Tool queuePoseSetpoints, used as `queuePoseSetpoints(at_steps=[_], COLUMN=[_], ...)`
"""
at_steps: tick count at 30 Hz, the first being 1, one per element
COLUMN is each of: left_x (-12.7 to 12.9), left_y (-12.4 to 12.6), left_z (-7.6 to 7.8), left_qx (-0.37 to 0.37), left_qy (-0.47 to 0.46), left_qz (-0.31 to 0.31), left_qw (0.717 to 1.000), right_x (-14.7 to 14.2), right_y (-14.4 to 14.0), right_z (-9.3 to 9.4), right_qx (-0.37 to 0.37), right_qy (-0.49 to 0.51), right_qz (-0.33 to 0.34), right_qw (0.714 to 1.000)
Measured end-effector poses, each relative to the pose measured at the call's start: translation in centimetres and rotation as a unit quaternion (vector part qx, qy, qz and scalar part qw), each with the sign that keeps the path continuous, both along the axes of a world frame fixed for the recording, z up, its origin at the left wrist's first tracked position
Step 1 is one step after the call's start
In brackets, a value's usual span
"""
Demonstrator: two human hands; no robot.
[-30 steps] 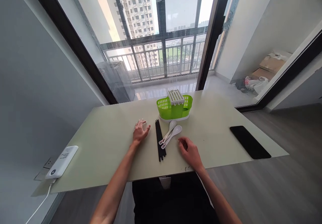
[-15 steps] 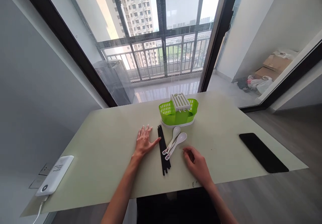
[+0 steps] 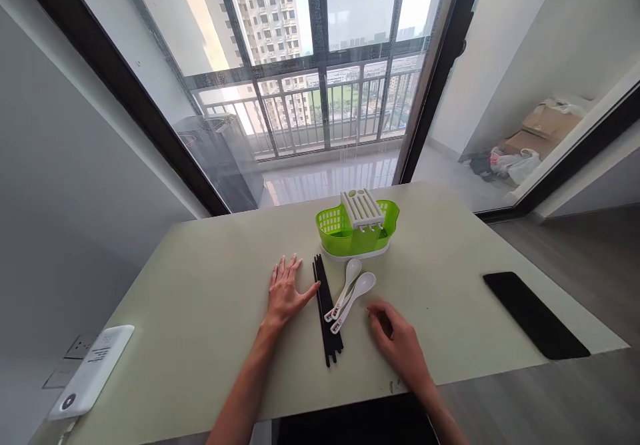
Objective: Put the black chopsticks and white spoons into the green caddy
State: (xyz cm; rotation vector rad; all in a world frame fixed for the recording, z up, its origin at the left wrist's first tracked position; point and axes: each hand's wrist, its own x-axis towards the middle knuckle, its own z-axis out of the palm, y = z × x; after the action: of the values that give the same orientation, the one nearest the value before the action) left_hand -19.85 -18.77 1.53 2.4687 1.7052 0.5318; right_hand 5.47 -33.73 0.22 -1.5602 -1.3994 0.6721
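My left hand (image 3: 284,298) spreads its fingers wide, presumably for support, while chopsticks (image 3: 324,298) beside them apparently prop one end of the spoons (image 3: 364,284) before my right hand (image 3: 399,346), loosely curled and seemingly empty.

Chopsticks (image 3: 325,298), white spoons (image 3: 365,284) — overlapping, green basket (image 3: 344,244)

Basket (image 3: 365,241): glossy plastic. Spoons (image 3: 365,284): smooth, glossy. Chopsticks (image 3: 325,295): matt, material hard to tell. Tabletop (image 3: 210,298): smooth.
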Motion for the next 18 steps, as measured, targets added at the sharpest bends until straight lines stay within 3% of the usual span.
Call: queuePoseSetpoints(at_steps=[8, 12, 14, 16, 18], left_x=[-0.4, -1.2, -1.8, -2.6, -3.5], left_y=[2.6, 5.2, 6.5, 7.5, 8.2], left_z=[0.0, 0.7, 1.3, 1.7, 1.9], left_qx=[-0.025, -0.049, -0.081, -0.112, -0.122], left_qy=[-0.007, -0.105, -0.251, -0.402, -0.492], left_qz=[-0.049, -0.082, -0.054, -0.003, 0.036], left_qw=[0.998, 0.990, 0.963, 0.909, 0.861], right_x=[-0.3, -0.4, -0.6, -1.0, -1.6], right_y=[0.1, 0.2, 0.2, 0.3, 0.4], right_z=[0.1, 0.4, 0.5, 0.7, 1.1], right_qx=[-0.016, -0.023, -0.030, -0.037, -0.039], right_qy=[-0.004, 0.001, 0.007, 0.013, 0.011], right_qz=[-0.014, -0.018, -0.025, -0.044, -0.068], right_qw=[1.000, 1.000, 0.999, 0.998, 0.997])
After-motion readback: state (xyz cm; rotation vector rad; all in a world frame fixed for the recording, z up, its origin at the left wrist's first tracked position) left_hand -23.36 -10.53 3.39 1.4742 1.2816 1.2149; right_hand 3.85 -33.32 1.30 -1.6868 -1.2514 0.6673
